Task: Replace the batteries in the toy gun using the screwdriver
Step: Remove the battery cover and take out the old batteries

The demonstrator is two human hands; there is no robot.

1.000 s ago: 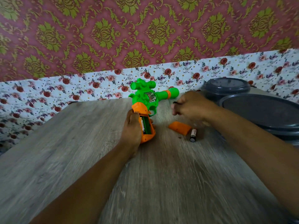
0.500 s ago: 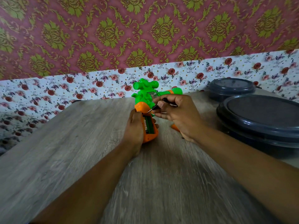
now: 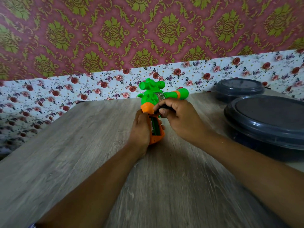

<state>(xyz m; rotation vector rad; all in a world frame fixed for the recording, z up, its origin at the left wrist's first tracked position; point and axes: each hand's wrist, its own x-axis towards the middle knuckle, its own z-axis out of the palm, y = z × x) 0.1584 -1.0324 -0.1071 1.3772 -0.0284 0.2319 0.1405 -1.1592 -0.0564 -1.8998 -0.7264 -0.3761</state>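
A green toy gun [image 3: 152,94] with an orange grip lies on the wooden table [image 3: 82,145], its barrel pointing right. My left hand [image 3: 141,129] grips the orange handle, whose battery compartment [image 3: 155,127] stands uncovered. My right hand [image 3: 177,119] pinches a small black screwdriver [image 3: 158,111], its tip at the top end of the compartment. The orange cover and the loose battery are hidden behind my right hand.
Two dark grey round lidded containers stand at the right: a large one [image 3: 269,122] near my right forearm and a smaller one [image 3: 238,88] behind it. A floral-papered wall [image 3: 98,86] runs along the table's far edge.
My right hand picked up the screwdriver from the table at the right and brought it leftward to the open compartment. My left hand stayed on the handle.
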